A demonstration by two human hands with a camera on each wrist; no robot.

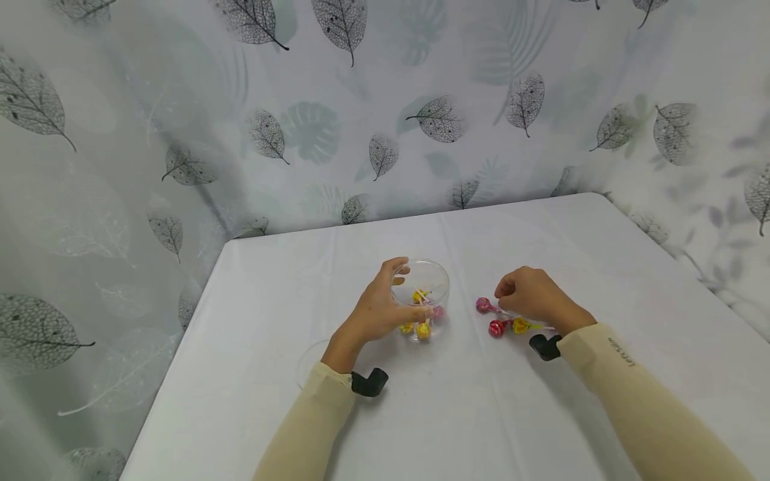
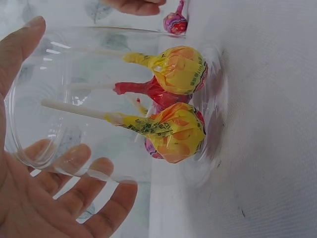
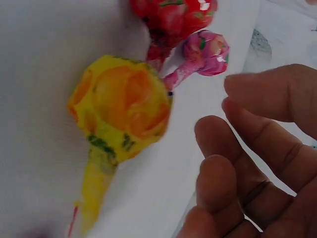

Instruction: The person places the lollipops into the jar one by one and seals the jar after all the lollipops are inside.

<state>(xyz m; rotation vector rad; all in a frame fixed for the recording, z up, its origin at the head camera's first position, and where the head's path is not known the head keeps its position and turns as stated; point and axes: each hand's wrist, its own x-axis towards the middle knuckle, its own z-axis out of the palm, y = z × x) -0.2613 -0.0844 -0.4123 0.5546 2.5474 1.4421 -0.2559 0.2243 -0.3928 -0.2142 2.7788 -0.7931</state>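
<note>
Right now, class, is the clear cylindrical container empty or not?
Not empty: the left wrist view shows round, yellow-wrapped lollipops standing inside the clear cylindrical container.

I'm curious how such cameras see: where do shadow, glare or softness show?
Head view: soft shadow on the table beside the right sleeve; left wrist view: small white glints on the jar; right wrist view: dim, the yellow lollipop soft in detail.
</note>
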